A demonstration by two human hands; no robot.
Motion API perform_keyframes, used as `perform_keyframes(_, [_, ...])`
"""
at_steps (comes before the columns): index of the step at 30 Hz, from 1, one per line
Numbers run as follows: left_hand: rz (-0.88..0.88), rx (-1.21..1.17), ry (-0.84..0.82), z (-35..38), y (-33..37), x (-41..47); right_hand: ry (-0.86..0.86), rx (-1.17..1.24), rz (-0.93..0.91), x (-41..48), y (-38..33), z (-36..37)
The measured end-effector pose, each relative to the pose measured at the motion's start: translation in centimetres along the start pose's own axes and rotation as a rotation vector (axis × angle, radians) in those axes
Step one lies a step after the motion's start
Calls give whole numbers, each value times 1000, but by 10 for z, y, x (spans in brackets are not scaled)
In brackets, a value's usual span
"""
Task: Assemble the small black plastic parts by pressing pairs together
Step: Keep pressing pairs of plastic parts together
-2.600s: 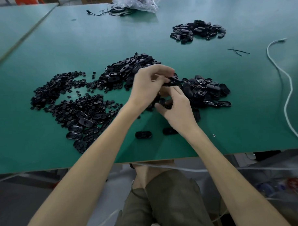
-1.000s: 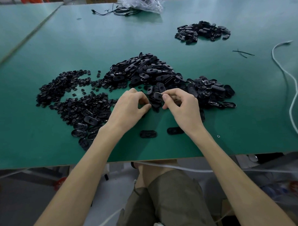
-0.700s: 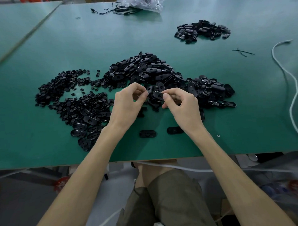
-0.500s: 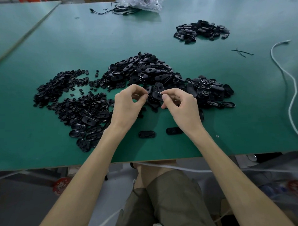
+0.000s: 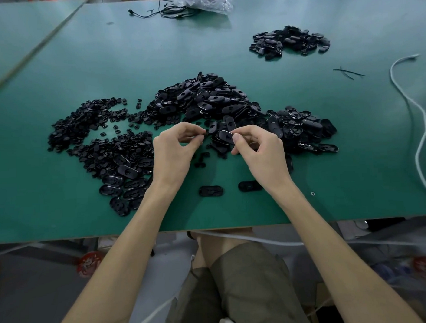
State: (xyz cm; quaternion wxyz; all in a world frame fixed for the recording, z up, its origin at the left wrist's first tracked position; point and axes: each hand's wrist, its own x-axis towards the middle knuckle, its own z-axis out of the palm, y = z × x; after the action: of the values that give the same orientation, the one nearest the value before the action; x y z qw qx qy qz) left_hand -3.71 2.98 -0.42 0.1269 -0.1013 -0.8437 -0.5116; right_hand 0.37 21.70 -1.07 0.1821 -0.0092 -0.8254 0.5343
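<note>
My right hand pinches a black oval plastic part between thumb and forefinger, just above the green table. My left hand is a little to its left, thumb and forefinger pinched together near the oval part; whatever they hold is too small to make out. A big heap of oval parts lies behind my hands and another to the right. Small round black pieces are spread out on the left. Two single ovals lie near the front edge.
A separate pile of black parts sits at the far right. A white cord snakes down the right side. A clear plastic bag and black wires lie at the far edge. Thin black ties lie nearby.
My hands came down from above the heap to the table's middle. The left hand picked near the small pieces, then rose toward the oval part in my right hand.
</note>
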Motion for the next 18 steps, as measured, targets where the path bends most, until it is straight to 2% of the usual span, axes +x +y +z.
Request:
perform_keyframes(7, [-49,-87,20,-2,3,-2,-4,-6,-4,0,-1,0])
perform_keyframes(18, [-67,-65,43,0,3,-3,-11,-14,1,0,1,0])
